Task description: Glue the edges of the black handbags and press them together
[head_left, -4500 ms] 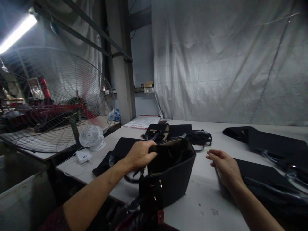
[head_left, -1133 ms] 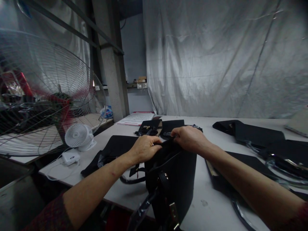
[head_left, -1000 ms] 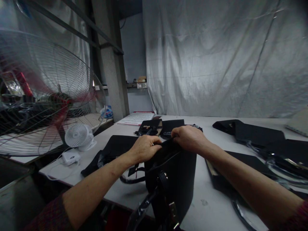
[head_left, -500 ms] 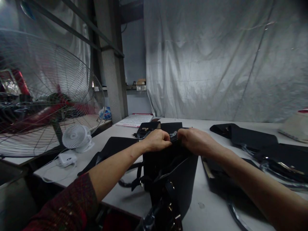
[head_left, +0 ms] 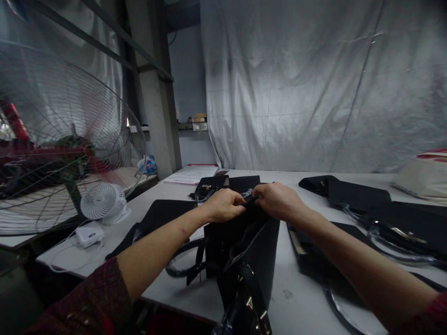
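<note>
A black handbag [head_left: 260, 260] stands upright in front of me on the white table [head_left: 188, 298], its mouth partly spread. Gold-coloured metal fittings and a plastic-wrapped handle show on its near side. My left hand [head_left: 225, 205] pinches the bag's far upper edge, thumb and fingers together. Close to its right, my right hand [head_left: 275, 199] grips the same edge with curled fingers. The fingertips are partly hidden, and the bag's inside is too dark to make out. A handle loop [head_left: 185, 265] hangs out at the bag's left side.
More black bags [head_left: 359, 195] lie to the right, some with plastic-wrapped handles; another dark piece [head_left: 164, 214] is at left. A small white fan [head_left: 104, 202] and a white box with a cable [head_left: 89, 234] stand near the left edge, beside a large caged fan [head_left: 75, 149].
Both hands keep hold of the bag's edge, with only a slight shift. The bag's near side has tipped a little, and the view has turned slightly to the right.
</note>
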Demonstrator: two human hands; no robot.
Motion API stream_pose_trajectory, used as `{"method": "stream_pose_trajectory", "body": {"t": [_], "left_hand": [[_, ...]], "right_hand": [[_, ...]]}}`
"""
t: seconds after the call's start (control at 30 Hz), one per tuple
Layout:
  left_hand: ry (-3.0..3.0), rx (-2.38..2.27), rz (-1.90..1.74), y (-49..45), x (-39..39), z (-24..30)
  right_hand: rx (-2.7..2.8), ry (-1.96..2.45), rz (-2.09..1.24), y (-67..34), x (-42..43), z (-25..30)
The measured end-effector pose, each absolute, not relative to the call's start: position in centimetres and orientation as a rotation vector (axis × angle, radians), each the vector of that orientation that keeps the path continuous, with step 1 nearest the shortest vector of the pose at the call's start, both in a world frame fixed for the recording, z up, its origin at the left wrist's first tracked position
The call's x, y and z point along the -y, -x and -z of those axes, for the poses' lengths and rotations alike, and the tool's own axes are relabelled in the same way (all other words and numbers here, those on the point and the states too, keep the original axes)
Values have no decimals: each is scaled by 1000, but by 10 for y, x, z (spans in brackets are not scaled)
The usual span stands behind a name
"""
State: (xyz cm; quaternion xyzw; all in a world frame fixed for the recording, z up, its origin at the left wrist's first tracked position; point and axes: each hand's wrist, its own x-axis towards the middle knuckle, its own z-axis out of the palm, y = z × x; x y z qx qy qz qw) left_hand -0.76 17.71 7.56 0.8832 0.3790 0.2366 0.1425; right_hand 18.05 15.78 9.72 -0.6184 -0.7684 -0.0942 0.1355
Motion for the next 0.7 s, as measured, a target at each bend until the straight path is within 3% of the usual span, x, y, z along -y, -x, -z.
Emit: {"method": "stream_pose_trajectory", "body": {"t": [0.7], "left_hand": [[-2130, -903, -605, 10, -192, -79]], "right_hand": [[2356, 1648, 255, -175, -159, -101]]}}
